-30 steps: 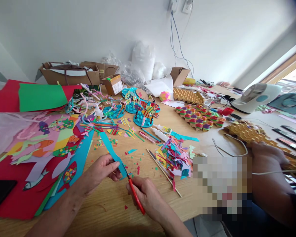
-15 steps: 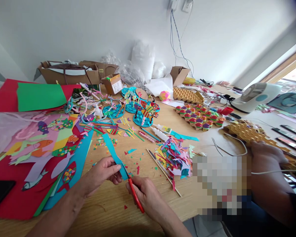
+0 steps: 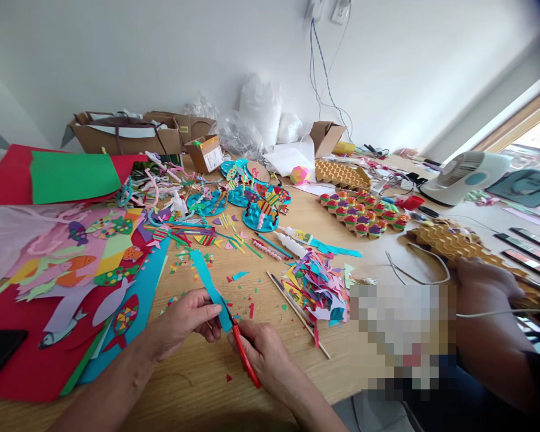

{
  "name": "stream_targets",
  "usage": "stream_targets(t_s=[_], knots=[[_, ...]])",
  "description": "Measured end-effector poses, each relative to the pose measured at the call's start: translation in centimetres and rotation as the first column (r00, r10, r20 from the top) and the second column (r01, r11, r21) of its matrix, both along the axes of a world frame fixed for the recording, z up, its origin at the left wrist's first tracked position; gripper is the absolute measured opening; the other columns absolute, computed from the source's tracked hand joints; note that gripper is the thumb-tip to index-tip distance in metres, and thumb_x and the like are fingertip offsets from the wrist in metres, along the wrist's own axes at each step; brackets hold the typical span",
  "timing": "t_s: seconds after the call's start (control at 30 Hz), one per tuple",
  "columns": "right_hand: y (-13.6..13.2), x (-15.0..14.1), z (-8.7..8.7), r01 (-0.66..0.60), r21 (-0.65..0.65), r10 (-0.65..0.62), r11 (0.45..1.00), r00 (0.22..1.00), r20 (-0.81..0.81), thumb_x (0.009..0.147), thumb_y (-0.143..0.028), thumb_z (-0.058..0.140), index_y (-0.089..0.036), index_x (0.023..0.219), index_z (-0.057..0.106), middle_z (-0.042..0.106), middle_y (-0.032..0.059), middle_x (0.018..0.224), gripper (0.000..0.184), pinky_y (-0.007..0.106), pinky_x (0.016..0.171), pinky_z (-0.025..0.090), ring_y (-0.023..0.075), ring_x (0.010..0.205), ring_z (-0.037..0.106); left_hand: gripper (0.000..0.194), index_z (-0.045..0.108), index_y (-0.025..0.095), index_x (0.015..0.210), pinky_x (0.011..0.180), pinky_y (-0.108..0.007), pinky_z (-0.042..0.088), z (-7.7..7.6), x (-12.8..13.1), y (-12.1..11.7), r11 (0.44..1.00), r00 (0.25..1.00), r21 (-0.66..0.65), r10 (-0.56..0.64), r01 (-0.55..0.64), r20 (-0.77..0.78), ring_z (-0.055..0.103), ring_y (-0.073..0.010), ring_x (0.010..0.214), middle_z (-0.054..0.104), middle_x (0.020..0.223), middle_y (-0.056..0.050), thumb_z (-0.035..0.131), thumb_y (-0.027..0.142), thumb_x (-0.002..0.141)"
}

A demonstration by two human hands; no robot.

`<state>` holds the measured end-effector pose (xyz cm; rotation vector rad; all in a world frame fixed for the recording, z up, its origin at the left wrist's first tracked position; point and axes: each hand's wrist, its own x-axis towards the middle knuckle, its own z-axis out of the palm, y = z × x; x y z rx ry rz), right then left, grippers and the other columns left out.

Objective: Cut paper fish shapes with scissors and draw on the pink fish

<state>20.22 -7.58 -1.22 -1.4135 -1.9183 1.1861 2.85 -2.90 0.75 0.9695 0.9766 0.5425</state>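
- Left hand (image 3: pixel 193 321): thumb and fingers pinched on the blue strip (image 3: pixel 203 273), which I see held above the table (image 3: pixel 198 387), its far end sticking out unsupported. A loose pinch, I judge, would let the strip twist and the cut stray.
- Right hand (image 3: pixel 265 351): closed around the red-handled scissors (image 3: pixel 248 363), blades at the strip's near end; I cannot tell how wide they stand. The two hands are close together, joined by the strip between them.
- Principal hazard, in my reading: the blade tips point towards the left thumb, just beside it. A long bite, or a left hand sliding nearer, could nick the skin.
- Secondary hazard: the strip is thin, so blades meeting it at a slant might fold or tear it rather than shear it.
- Loss of offcuts: small paper bits (image 3: pixel 251 309) and a scrap heap (image 3: pixel 319 288) lie near the work; a wanted piece dropped there could be hard for me to pick out.
- Outside disturbance: a co-worker's arm (image 3: pixel 488 300) rests to the right, well apart; a knock to the table could jog the cut.
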Motion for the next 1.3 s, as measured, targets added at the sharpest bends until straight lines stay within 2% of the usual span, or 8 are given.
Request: stream_targets(t_s=[0.17, 0.37, 0.53, 0.73, 0.87, 1.03, 1.13, 1.3], knots=[[-0.2, -0.1, -0.2, 0.025, -0.016, -0.026, 1.0, 1.0, -0.003, 0.087, -0.033, 0.038, -0.017, 0.059, 0.045, 0.039, -0.0045, 0.054, 0.033, 0.02, 0.048, 0.025, 0.0081, 0.051, 0.034, 0.028, 0.06, 0.013, 0.073, 0.051, -0.023, 0.043, -0.2, 0.0, 0.0, 1.0, 1.0, -0.006, -0.004, 0.004, 0.024, 0.056, -0.0111, 0.053, 0.063, 0.06, 0.0, 0.067, 0.039, 0.066], [-0.1, -0.2, -0.1, 0.006, -0.013, -0.007, 1.0, 0.999, -0.049, 0.088, -0.033, 0.038, -0.016, 0.067, 0.054, 0.05, -0.0019, 0.061, 0.031, 0.019, 0.053, 0.03, 0.0096, 0.057, 0.043, 0.025, 0.06, 0.014, 0.075, 0.052, -0.022, 0.043, -0.7, 0.0, -0.2, 1.0, 0.999, -0.009, -0.029, 0.029, 0.041, 0.056, -0.0106, 0.054, 0.063, 0.06, 0.0, 0.065, 0.037, 0.07], [0.0, -0.1, 0.1, 0.017, -0.005, -0.017, 1.0, 0.999, -0.027, 0.088, -0.035, 0.037, -0.015, 0.064, 0.053, 0.047, -0.0021, 0.058, 0.035, 0.02, 0.051, 0.029, 0.0091, 0.054, 0.04, 0.025, 0.06, 0.014, 0.072, 0.052, -0.023, 0.042, -0.4, 0.3, -0.4, 0.999, 1.0, -0.031, -0.018, 0.019, 0.02, 0.056, -0.0113, 0.054, 0.062, 0.059, 0.0, 0.066, 0.038, 0.068], [-0.3, 0.7, -0.9, 0.012, -0.15, -0.032, 0.989, 0.99, -0.136, 0.087, -0.039, 0.038, -0.017, 0.063, 0.048, 0.042, -0.0037, 0.054, 0.035, 0.019, 0.048, 0.03, 0.0093, 0.053, 0.04, 0.027, 0.059, 0.014, 0.073, 0.052, -0.023, 0.042, -0.2, 0.1, -0.2, 1.0, 1.0, -0.012, -0.005, 0.005, -0.004, 0.057, -0.0116, 0.054, 0.063, 0.059, 0.0, 0.066, 0.04, 0.067], [0.0, 1.1, -1.0, 0.075, -0.257, -0.151, 0.963, 0.945, -0.289, 0.08, -0.043, 0.048, -0.017, 0.067, 0.048, 0.043, -0.0037, 0.058, 0.029, 0.02, 0.048, 0.032, 0.0095, 0.053, 0.041, 0.028, 0.057, 0.015, 0.071, 0.051, -0.024, 0.043, 0.2, 0.3, -0.4, 0.999, 0.999, 0.035, -0.004, 0.006, -0.05, 0.057, -0.0128, 0.054, 0.063, 0.058, 0.0, 0.064, 0.042, 0.068], [0.8, -0.2, 0.3, 0.125, -0.325, -0.284, 0.937, 0.815, -0.505, 0.063, -0.043, 0.065, -0.018, 0.076, 0.048, 0.049, -0.0031, 0.065, 0.033, 0.021, 0.051, 0.035, 0.0097, 0.056, 0.043, 0.025, 0.056, 0.015, 0.067, 0.05, -0.025, 0.042, 0.6, 1.5, -0.9, 0.995, 0.992, 0.095, 0.026, -0.014, -0.123, 0.054, -0.0125, 0.05, 0.059, 0.053, 0.001, 0.062, 0.04, 0.066], [1.1, -1.0, 0.5, 0.123, -0.381, -0.325, 0.917, 0.782, -0.531, 0.06, -0.04, 0.064, -0.019, 0.069, 0.045, 0.046, -0.0052, 0.057, 0.029, 0.021, 0.047, 0.033, 0.0082, 0.049, 0.04, 0.024, 0.056, 0.016, 0.065, 0.049, -0.024, 0.041, 0.6, 1.6, -0.8, 0.99, 0.986, 0.139, 0.045, -0.022, -0.161, 0.051, -0.0119, 0.048, 0.057, 0.05, 0.002, 0.062, 0.039, 0.066], [0.9, -1.3, 0.3, 0.12, -0.399, -0.332, 0.909, 0.787, -0.52, 0.058, -0.028, 0.06, -0.018, 0.067, 0.046, 0.044, -0.0064, 0.055, 0.019, 0.02, 0.046, 0.032, 0.0074, 0.048, 0.038, 0.026, 0.053, 0.017, 0.061, 0.047, -0.023, 0.038, 0.7, 0.3, 0.0, 0.955, 0.967, 0.259, 0.193, -0.146, -0.167, 0.048, -0.0104, 0.046, 0.054, 0.049, 0.003, 0.06, 0.04, 0.068]])
